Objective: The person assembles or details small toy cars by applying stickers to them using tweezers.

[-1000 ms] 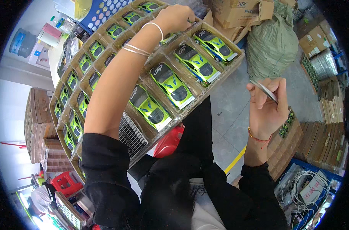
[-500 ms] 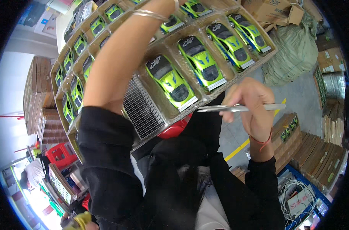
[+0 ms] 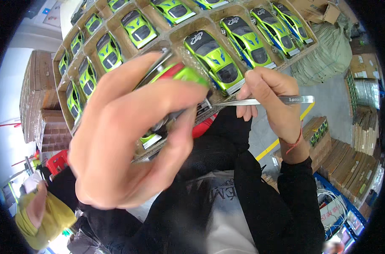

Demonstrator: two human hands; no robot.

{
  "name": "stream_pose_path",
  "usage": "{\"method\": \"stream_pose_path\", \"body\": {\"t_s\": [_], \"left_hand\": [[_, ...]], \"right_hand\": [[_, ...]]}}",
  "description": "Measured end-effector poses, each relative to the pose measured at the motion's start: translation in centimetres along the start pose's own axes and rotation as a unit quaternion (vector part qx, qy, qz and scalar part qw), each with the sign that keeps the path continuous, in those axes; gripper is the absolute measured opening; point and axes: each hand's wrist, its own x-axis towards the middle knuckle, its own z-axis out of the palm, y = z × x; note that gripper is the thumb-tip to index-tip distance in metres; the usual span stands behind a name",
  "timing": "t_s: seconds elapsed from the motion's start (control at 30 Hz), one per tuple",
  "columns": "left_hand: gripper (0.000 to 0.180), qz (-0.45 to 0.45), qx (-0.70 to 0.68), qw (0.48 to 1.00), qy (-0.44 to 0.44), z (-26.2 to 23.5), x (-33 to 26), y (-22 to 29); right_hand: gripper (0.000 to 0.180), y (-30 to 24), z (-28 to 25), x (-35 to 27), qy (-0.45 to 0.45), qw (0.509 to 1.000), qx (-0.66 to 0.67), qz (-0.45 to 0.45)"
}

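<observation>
Close in front of me, my left hand (image 3: 120,131) is curled around a green toy car (image 3: 190,77), blurred by motion and partly covered by the fingers. Steel tweezers (image 3: 300,100) lie across my right hand (image 3: 277,101), pinched between thumb and fingers, with their thin tip pointing left toward the held car. Beneath both hands is a brown compartment tray (image 3: 301,53) with rows of similar green toy cars (image 3: 213,55), dark-hooded with blue marks. My left hand hides the tray's near left part.
A person in yellow (image 3: 48,216) is at lower left, near a red stool (image 3: 57,163). Cardboard boxes (image 3: 42,97) stand at left. On the right are a pale sack (image 3: 327,63), flattened cardboard (image 3: 349,169) and a blue-edged bin with white cables (image 3: 332,207).
My left arm has drawn back from across the tray, and its hand now holds a car close to me. My right hand has risen slightly with the tweezers. The view has shifted.
</observation>
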Motion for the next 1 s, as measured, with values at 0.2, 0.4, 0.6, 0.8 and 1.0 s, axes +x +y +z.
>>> {"method": "stream_pose_path", "body": {"t_s": [0.2,0.4,0.6,0.8,1.0], "left_hand": [[0.04,0.049,0.031,0.998,0.027,1.3,-0.2,-0.5],[0.039,0.021,0.094,0.995,0.014,0.7,-0.2,1.1],[0.042,0.038,0.089,0.995,-0.007,0.5,-0.5,0.5],[0.047,0.057,0.09,0.994,-0.033,-0.1,-0.6,0.1],[0.058,0.009,-0.066,0.997,0.033,1.2,-1.4,-1.5]], "right_hand": [[0.036,0.9,0.8,0.0,0.005,0.999,-0.038,0.006],[0.038,0.7,0.9,0.0,-0.004,0.999,-0.044,0.004],[0.039,0.9,0.9,0.2,-0.002,0.998,-0.056,0.001],[0.038,0.7,0.8,0.5,-0.015,0.998,-0.058,0.006],[0.037,0.4,0.2,0.4,-0.05,0.998,-0.044,-0.01]]}}
